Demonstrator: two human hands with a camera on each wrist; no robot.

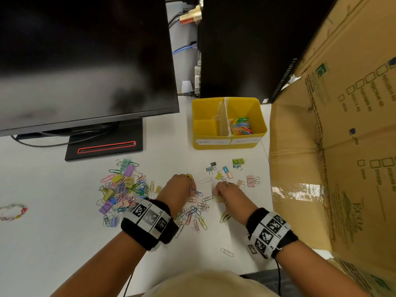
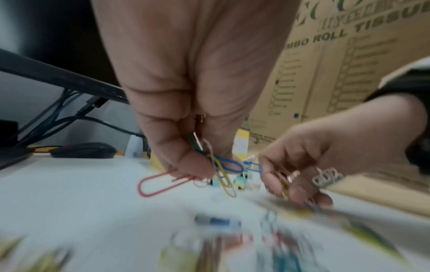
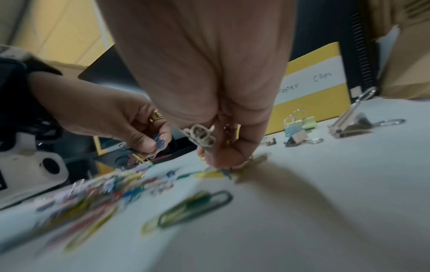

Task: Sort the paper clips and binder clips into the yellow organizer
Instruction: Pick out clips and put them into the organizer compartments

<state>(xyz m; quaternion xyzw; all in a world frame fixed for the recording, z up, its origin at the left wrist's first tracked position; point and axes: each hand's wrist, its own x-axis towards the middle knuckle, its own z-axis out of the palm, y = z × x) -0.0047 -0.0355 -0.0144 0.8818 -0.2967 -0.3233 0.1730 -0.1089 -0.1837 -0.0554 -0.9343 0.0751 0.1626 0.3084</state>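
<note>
Head view hides both sets of fingertips behind the knuckles. Left of centre on the white desk (image 1: 53, 232), a mixed heap of clips (image 1: 122, 191) lies blurred in the wrist views. The left hand (image 2: 186, 103) pinches a bunch of paper clips (image 2: 218, 169), red, yellow and blue. The right hand (image 3: 223, 117), fingers curled down to the desk, pinches some clips too; their number is unclear. Beyond, the yellow organizer (image 1: 227, 144) holds paper clips in its right compartment; its labels read "Binder Clips" and "Paper Clips". Small binder clips (image 1: 227, 172) lie before it. The cardboard box (image 2: 349, 64) reads "ROLL TISSUE", partly cut off.
</note>
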